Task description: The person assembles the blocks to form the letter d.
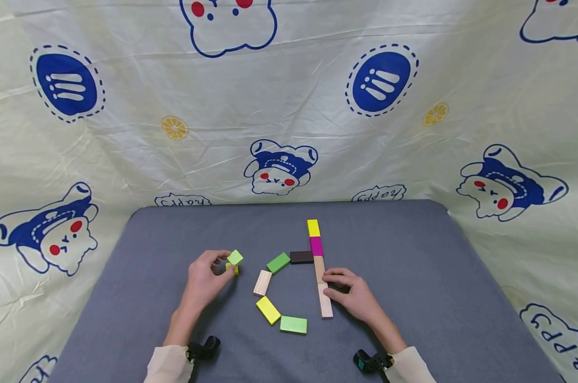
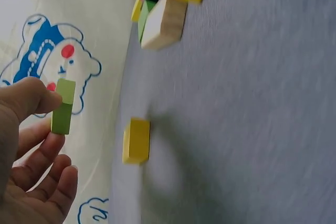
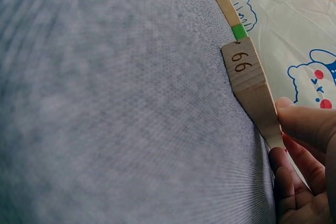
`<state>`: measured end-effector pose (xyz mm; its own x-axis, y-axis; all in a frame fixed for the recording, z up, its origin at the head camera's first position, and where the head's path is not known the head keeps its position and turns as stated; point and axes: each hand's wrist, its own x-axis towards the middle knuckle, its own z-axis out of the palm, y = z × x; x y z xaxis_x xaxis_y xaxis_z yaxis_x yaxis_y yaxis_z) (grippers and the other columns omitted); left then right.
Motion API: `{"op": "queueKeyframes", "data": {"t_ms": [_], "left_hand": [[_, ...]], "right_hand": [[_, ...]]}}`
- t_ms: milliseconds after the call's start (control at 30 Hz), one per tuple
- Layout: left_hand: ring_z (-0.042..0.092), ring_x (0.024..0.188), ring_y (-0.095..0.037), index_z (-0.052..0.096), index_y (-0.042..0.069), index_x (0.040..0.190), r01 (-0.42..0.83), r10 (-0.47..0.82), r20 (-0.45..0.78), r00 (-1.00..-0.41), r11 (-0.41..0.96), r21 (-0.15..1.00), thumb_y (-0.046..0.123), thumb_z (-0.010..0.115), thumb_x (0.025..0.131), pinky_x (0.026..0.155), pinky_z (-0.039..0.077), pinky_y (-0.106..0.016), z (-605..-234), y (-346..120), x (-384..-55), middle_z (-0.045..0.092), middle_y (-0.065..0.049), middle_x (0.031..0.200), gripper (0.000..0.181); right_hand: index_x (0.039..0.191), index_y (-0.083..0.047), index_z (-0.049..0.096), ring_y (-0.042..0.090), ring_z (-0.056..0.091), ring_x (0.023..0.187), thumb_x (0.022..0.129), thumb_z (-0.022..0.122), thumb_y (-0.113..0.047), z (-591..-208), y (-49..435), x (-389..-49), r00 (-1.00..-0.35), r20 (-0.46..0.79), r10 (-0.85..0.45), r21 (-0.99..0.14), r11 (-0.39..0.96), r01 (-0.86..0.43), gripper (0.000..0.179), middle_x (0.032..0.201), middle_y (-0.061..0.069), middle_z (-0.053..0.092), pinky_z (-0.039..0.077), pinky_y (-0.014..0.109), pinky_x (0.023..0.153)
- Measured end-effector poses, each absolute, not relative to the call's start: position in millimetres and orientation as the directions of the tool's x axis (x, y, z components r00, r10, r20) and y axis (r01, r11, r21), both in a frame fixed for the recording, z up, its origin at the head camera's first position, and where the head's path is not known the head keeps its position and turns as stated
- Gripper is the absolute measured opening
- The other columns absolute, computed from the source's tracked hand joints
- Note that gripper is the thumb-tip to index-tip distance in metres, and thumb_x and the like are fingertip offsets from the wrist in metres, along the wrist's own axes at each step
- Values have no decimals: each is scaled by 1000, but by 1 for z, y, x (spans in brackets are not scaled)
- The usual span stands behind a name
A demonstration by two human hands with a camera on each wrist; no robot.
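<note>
My left hand [image 1: 206, 276] pinches a light green block [image 1: 235, 257] between thumb and fingers. In the left wrist view that green block [image 2: 63, 107] is held up in the air, apart from a yellow block [image 2: 137, 141] that stands on the cloth. On the right, my right hand [image 1: 353, 292] touches the right side of a straight column of blocks. Its thumb and fingertips rest along two plain wooden blocks, the upper one [image 1: 320, 269] and the lower one [image 1: 325, 306]. The number 66 shows on the near end of a wooden block [image 3: 244, 72] in the right wrist view.
Left of the column, a curve of blocks runs from a dark block [image 1: 301, 257] through green [image 1: 278, 263], wooden [image 1: 262, 283] and yellow [image 1: 268, 310] to light green [image 1: 294, 325]. Magenta [image 1: 316, 246] and yellow [image 1: 313, 228] blocks top the column. Grey cloth [image 1: 389, 239] covers the table.
</note>
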<state>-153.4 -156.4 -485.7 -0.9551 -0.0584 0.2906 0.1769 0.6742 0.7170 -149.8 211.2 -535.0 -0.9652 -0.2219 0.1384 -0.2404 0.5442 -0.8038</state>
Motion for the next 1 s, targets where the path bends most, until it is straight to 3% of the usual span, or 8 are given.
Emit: {"op": "queueKeyframes", "data": {"t_ms": [333,533,1000], "left_hand": [[68,93,-27,75,6,112,296,37,352,-935,625,722,6,84,81,81,59,-45,-487,-132,-139,71,-10,107,32],[66,92,-22,75,9,110,367,106,381,-919,584,724,5,84,80,79,59,-38,-487,-115,-130,72,-5,104,31],[64,99,-18,76,16,110,373,235,290,-928,551,747,9,85,81,83,57,-34,-493,-86,-113,72,3,111,31]], "right_hand": [[116,-13,79,22,63,111,88,82,-16,-537,211,-150,-964,143,-226,-809,534,-245,28,124,2,70,50,28,89],[116,-12,79,22,62,110,88,82,-16,-535,211,-150,-968,132,-215,-811,537,-231,28,124,2,70,50,28,90],[116,-12,79,20,63,109,88,82,-15,-537,212,-151,-964,140,-225,-809,536,-242,28,125,2,70,50,28,89]]}}
